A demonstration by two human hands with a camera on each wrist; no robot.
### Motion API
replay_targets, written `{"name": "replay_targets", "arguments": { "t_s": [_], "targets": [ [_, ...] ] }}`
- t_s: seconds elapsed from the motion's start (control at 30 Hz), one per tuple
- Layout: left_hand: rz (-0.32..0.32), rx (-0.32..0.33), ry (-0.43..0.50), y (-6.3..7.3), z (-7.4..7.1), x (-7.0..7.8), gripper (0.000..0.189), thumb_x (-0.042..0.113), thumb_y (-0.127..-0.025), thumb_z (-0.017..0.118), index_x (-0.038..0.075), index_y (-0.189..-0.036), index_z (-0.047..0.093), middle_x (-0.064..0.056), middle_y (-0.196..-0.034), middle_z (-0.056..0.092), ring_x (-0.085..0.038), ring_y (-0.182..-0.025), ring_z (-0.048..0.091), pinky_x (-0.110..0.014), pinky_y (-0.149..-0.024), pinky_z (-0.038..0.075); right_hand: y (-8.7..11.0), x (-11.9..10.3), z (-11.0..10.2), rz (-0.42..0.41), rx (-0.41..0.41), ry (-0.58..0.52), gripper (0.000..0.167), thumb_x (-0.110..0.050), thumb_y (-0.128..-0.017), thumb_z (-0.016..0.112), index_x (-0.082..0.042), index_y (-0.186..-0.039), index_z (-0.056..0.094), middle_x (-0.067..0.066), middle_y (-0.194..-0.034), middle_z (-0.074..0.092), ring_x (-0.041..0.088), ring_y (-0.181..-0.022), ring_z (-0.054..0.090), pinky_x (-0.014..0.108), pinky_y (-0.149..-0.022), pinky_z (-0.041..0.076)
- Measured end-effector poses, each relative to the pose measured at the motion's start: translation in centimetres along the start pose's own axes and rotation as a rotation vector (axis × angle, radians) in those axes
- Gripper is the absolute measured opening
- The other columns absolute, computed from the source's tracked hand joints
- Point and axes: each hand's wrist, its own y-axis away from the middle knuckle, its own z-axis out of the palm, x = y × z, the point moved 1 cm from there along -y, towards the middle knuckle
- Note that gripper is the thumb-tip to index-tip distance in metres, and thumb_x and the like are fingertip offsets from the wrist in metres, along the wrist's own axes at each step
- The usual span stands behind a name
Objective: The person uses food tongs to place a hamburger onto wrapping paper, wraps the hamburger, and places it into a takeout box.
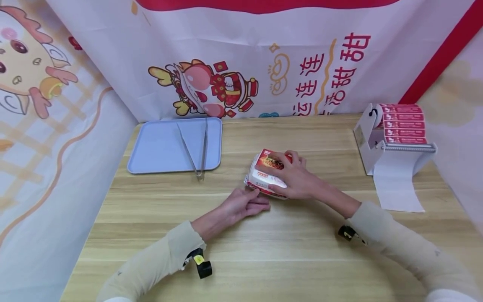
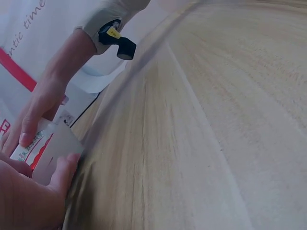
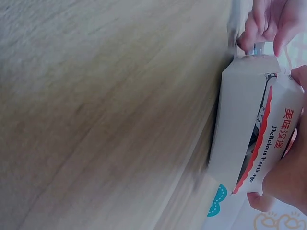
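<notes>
A red and white cardboard hamburger box (image 1: 269, 178) lies on the wooden table. My right hand (image 1: 296, 178) grips it from above, fingers spread over the lid and thumb on the near side. At the box's near left corner, my left hand (image 1: 243, 204) pinches the edge, its other fingers stretched along the front. In the right wrist view, a dark gap shows between the lid (image 3: 276, 136) and the white base (image 3: 235, 120), with printed paper inside. The left wrist view shows left fingers (image 2: 64, 172) against the box's white side.
A blue tray (image 1: 158, 147) stands at the back left, with metal tongs (image 1: 203, 155) lying across its front edge. On the right is a label dispenser (image 1: 367, 142) with a red sticker roll (image 1: 403, 121) and a white strip hanging down. A printed cloth (image 1: 241, 46) hangs behind the table.
</notes>
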Motion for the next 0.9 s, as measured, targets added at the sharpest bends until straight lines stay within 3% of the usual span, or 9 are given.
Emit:
{"name": "replay_targets", "arguments": {
  "t_s": [0.17, 0.47, 0.7, 0.9],
  "targets": [
    [-0.042, -0.067, 0.033, -0.3, 0.3, 0.0, 0.041, 0.021, -0.107, 0.043, -0.003, -0.140, 0.048, -0.031, -0.128, 0.062, -0.040, -0.120, 0.063, -0.040, -0.100, 0.054, 0.0, 0.0, 0.1, -0.017, 0.010, -0.003, 0.060, -0.061, -0.095, 0.049, -0.050, -0.151, 0.032, 0.009, -0.160, 0.024, 0.044, -0.131, 0.024, 0.059, -0.095, 0.031],
    [-0.001, -0.044, 0.027, -0.9, 0.9, -0.2, 0.039, 0.001, -0.101, 0.045, -0.004, -0.140, 0.047, -0.034, -0.126, 0.062, -0.041, -0.118, 0.064, -0.038, -0.098, 0.055, 0.2, 0.0, 0.0, -0.056, 0.015, 0.018, 0.059, -0.058, -0.095, 0.050, -0.049, -0.151, 0.033, 0.007, -0.160, 0.023, 0.046, -0.132, 0.023, 0.061, -0.097, 0.031],
    [0.006, -0.017, 0.020, -1.2, 1.1, -0.5, 0.035, 0.012, -0.104, 0.049, -0.002, -0.137, 0.051, -0.031, -0.123, 0.065, -0.039, -0.115, 0.066, -0.035, -0.094, 0.057, 0.1, 0.2, 0.1, -0.084, 0.020, 0.026, 0.059, -0.058, -0.096, 0.050, -0.049, -0.152, 0.033, 0.007, -0.160, 0.021, 0.047, -0.132, 0.023, 0.065, -0.098, 0.031],
    [0.021, -0.032, 0.006, -1.2, 1.4, -0.5, 0.036, 0.005, -0.104, 0.046, -0.003, -0.138, 0.050, -0.032, -0.124, 0.064, -0.038, -0.114, 0.067, -0.033, -0.092, 0.058, 0.2, 0.2, -0.1, -0.079, 0.014, 0.018, 0.059, -0.058, -0.095, 0.051, -0.049, -0.151, 0.034, 0.007, -0.161, 0.021, 0.047, -0.134, 0.022, 0.066, -0.099, 0.030]
  ]
}}
